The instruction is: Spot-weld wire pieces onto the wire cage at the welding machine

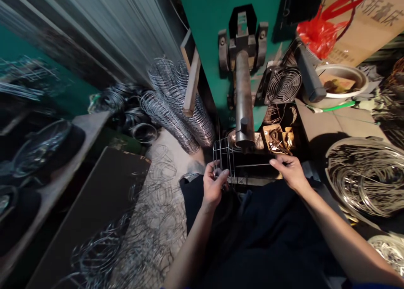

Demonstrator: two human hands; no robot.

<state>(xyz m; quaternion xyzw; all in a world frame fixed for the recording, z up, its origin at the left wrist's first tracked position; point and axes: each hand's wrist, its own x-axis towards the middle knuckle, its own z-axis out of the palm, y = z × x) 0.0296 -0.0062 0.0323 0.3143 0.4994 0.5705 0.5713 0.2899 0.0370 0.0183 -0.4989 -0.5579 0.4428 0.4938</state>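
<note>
My left hand (213, 187) grips a small wire cage (224, 155) of thin steel rings and straight rods, holding it just below the end of a grey steel cylinder arm (244, 97) that sticks out of a green machine (208, 24). My right hand (290, 170) pinches the far end of a thin straight wire (252, 165) that runs from the cage to the right. Both hands are over my lap, in dark trousers.
Stacks of finished wire cages (176, 108) lean at the left of the machine. Loose wire rings (151, 213) litter the floor. A tub of wire rings (366, 177) stands at the right. A small fan (283, 85), a red bag (318, 30) and a box of parts (277, 138) are nearby.
</note>
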